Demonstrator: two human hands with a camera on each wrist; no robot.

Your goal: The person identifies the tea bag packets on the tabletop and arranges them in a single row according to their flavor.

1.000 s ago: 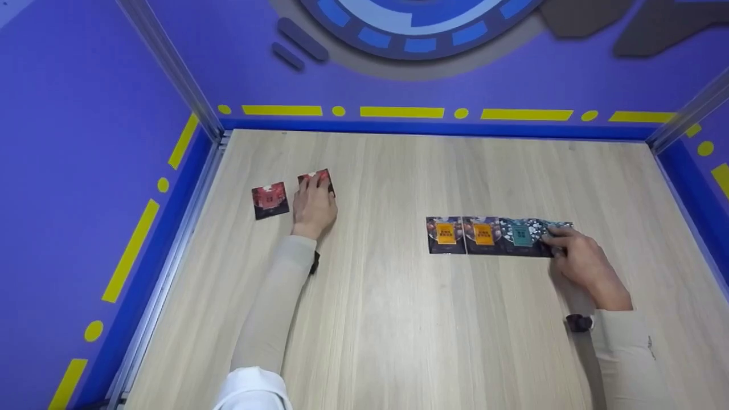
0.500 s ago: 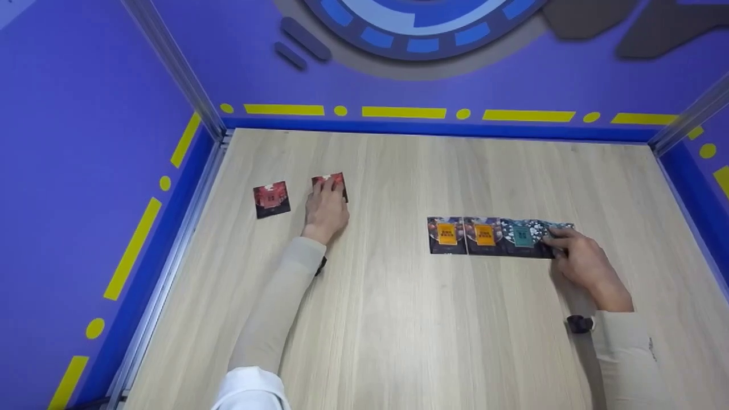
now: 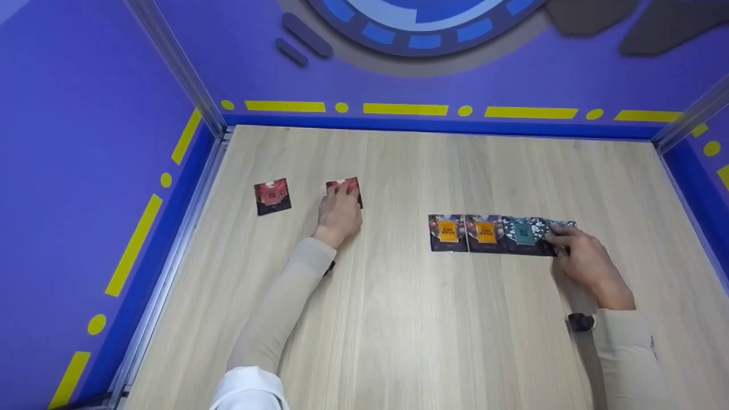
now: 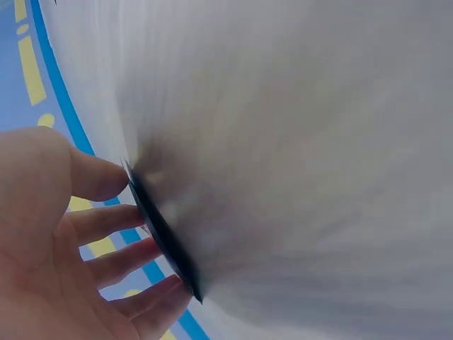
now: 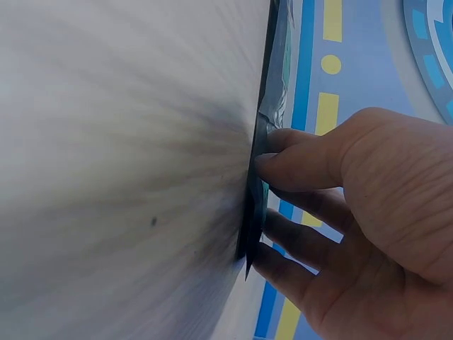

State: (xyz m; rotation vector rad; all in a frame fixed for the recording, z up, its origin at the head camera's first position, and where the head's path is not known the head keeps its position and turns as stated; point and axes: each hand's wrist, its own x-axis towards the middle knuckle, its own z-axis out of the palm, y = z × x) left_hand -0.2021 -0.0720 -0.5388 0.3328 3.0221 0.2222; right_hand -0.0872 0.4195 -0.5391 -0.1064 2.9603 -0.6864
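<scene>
My left hand (image 3: 340,215) lies over a red and black sachet (image 3: 351,183), its fingertips on the upper face; the hand covers much of the sachet. In the left wrist view, thumb and spread fingers (image 4: 106,221) touch the flat dark sachet (image 4: 164,237) close against the table. At the right end of a row, my right hand (image 3: 592,263) has its fingertips on a dark sachet (image 3: 566,225), mostly hidden. The right wrist view shows thumb and fingers (image 5: 301,164) against its foil. Beside it lie a green floral sachet (image 3: 524,234) and two orange-labelled sachets (image 3: 447,232).
Another red and black sachet (image 3: 273,196) lies to the left, apart from the one under my left hand. Wooden tabletop (image 3: 387,319) stretches between the hands. Blue-purple panels (image 3: 398,85) with yellow marks rise along the back and sides, with metal posts (image 3: 182,74) at the corners.
My left hand has slid the red and black sachet to the right and slightly toward me, away from the other red one. My right hand and the row stay in place.
</scene>
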